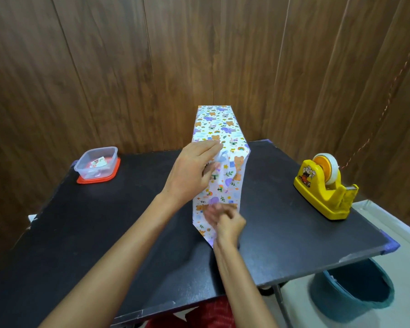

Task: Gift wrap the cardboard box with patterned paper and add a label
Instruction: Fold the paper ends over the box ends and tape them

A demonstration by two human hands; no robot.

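Right hand [225, 223]: nearest, at the lower paper flap of the box [220, 124], fingers curled; blur prevents telling whether it grips. Left hand [194, 171]: grips the box midway up its left side, fingers across the face, thumb beneath. The box, covered in patterned paper, stands centrally on the black table [104, 233]. Bucket [355, 292] on floor, right. Yellow tape dispenser [324, 188] at the right edge. Clear container [96, 164] on a red lid, far left
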